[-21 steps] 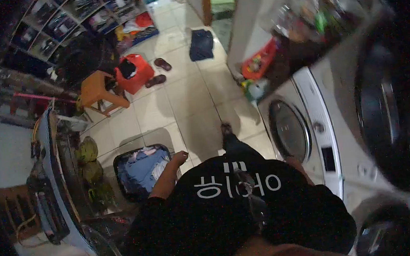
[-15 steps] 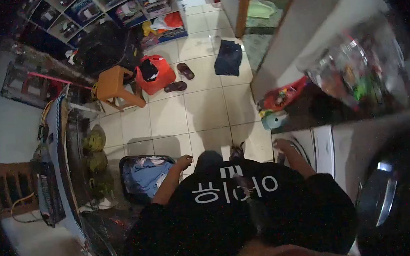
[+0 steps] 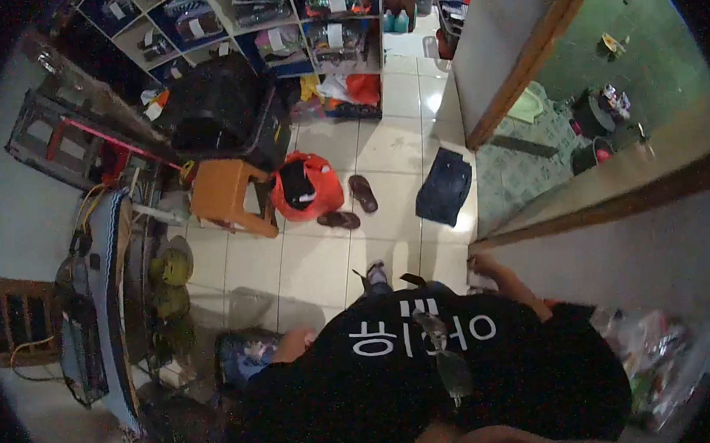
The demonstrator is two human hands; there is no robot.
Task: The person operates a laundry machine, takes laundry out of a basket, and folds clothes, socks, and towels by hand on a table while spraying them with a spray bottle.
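My left hand (image 3: 299, 342) hangs low at my left side, beside a dark basket of clothes (image 3: 239, 358). It is blurred and partly behind my black shirt, so its fingers cannot be made out. On the other side, my right hand (image 3: 485, 265) is held out near the wall's corner, fingers loosely bent and apart, with nothing visible in it. Ahead on the tiled floor lies folded dark blue jeans (image 3: 445, 187), apart from both hands. A red-orange bag with black cloth inside (image 3: 328, 192) and brown sandals (image 3: 361, 195) lie farther left.
An orange stool (image 3: 215, 200) stands left of the bag, before a large black crate (image 3: 271, 133). Compartment shelves (image 3: 296, 20) with packed goods line the back. At right, a wooden door frame (image 3: 517, 70) opens onto a green-tiled bathroom. An ironing board (image 3: 115, 304) runs along the left.
I have moved forward: the clothes basket has slid back beside my body, and the bathroom doorway has come into fuller view. The jeans, bag and stool look nearer.
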